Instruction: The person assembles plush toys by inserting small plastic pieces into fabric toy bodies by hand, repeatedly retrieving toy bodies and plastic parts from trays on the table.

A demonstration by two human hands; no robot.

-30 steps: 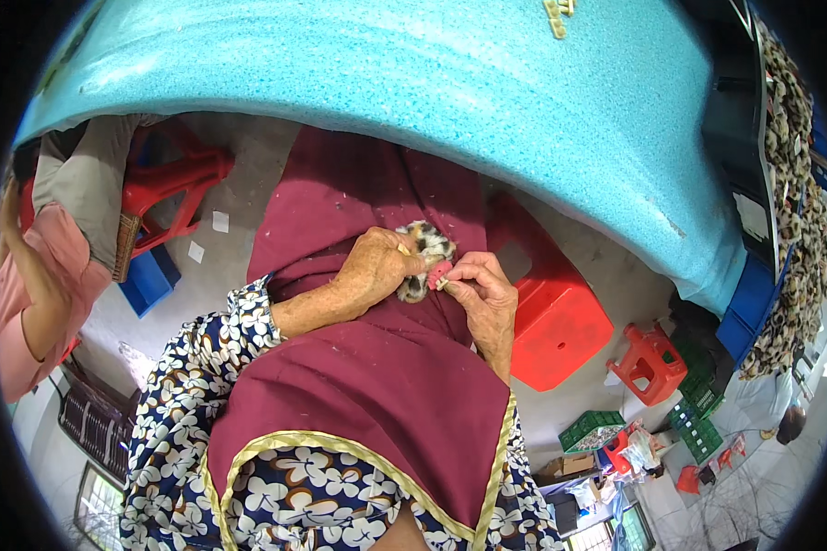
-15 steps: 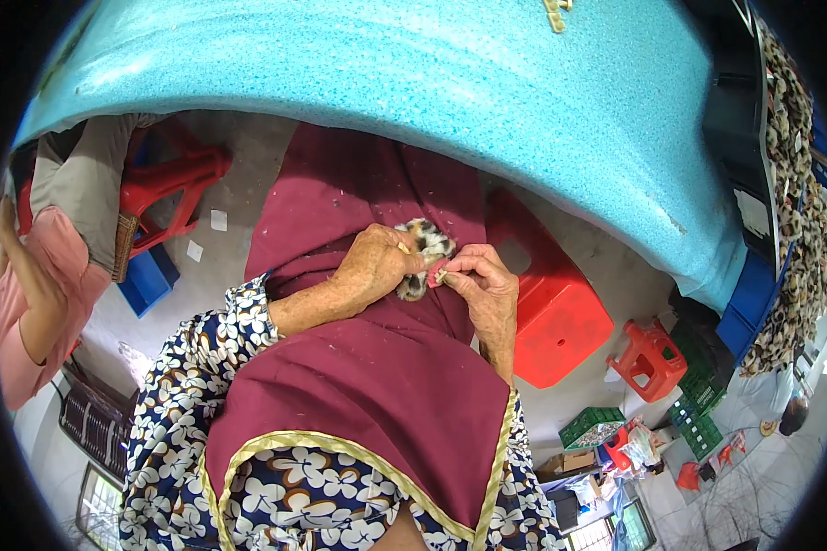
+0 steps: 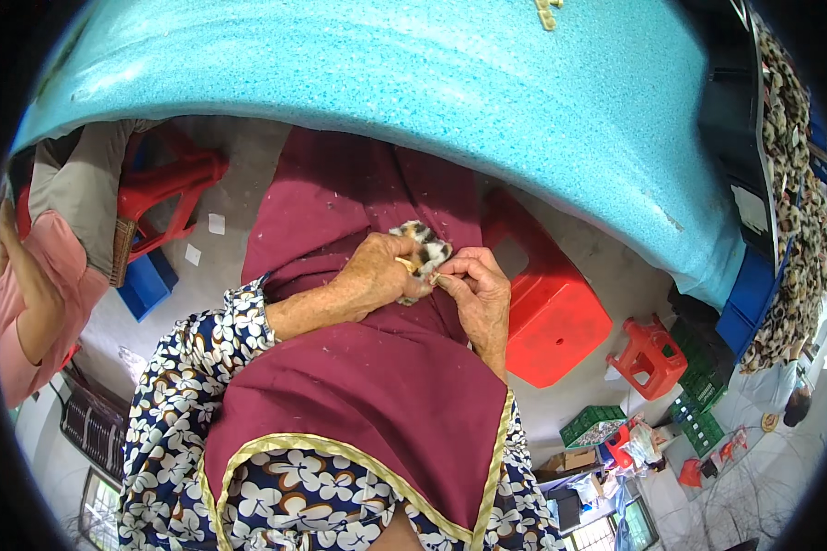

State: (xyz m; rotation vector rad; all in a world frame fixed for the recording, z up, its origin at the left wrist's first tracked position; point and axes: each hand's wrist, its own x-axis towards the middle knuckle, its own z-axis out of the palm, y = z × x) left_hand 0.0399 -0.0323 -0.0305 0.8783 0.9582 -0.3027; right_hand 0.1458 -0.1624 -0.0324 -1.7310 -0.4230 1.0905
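Note:
A small furry plush piece (image 3: 427, 241), white with black and tan patches, rests over my lap on the maroon apron (image 3: 358, 367). My left hand (image 3: 377, 268) is closed around it from the left and covers part of it. A thin yellowish bit (image 3: 404, 264) sticks out by the left thumb and forefinger; I cannot make out what it is. From the right, my right hand (image 3: 480, 286) pinches at the plush's lower right edge, thumb against forefinger. Something tiny and pale shows at those fingertips, too small to name.
A turquoise speckled tabletop (image 3: 386, 73) spans the far side, with small yellowish pieces (image 3: 547, 14) on it. Close on my right stands a red stool (image 3: 560, 321). A co-worker in a pink top (image 3: 60, 266) sits at left. Many similar furry pieces (image 3: 790, 220) are heaped far right.
My right fingertips have moved slightly left, closer against the plush. The pink patch that showed between my hands is now mostly hidden, and the plush has tilted a little.

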